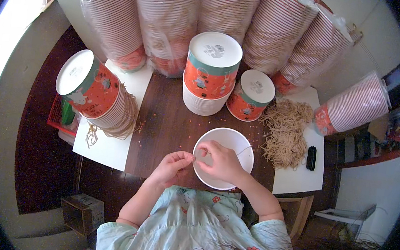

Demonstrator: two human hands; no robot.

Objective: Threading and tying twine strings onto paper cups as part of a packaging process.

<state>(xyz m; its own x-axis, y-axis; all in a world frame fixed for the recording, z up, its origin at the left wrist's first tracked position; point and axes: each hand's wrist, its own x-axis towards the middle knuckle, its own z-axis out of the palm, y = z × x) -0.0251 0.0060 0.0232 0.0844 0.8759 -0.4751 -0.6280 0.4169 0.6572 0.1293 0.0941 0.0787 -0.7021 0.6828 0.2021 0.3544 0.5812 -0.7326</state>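
A white paper bucket (245,169) stands mouth up at the table's near edge, in front of me. Over its opening is my right hand (222,164), thumb and forefinger curved but apart, with nothing visible between them. Just left of the rim, my left hand (171,168) is closed in a pinch, its fingertips almost meeting the right hand's. Whatever it pinches is too small to make out. A thin pale cord (244,150) crosses the inside of the bucket toward its right wall, beside a small dark hole. Part of the bucket is hidden behind my right hand.
Upside-down orange-and-green buckets (211,80) stand stacked beyond, a shorter one (250,96) beside them. Another stack (96,89), draped with cords, leans left. Tan cords (285,132) lie heaped right, near a black object (311,158). Tall plastic-wrapped bucket stacks (166,22) line the back.
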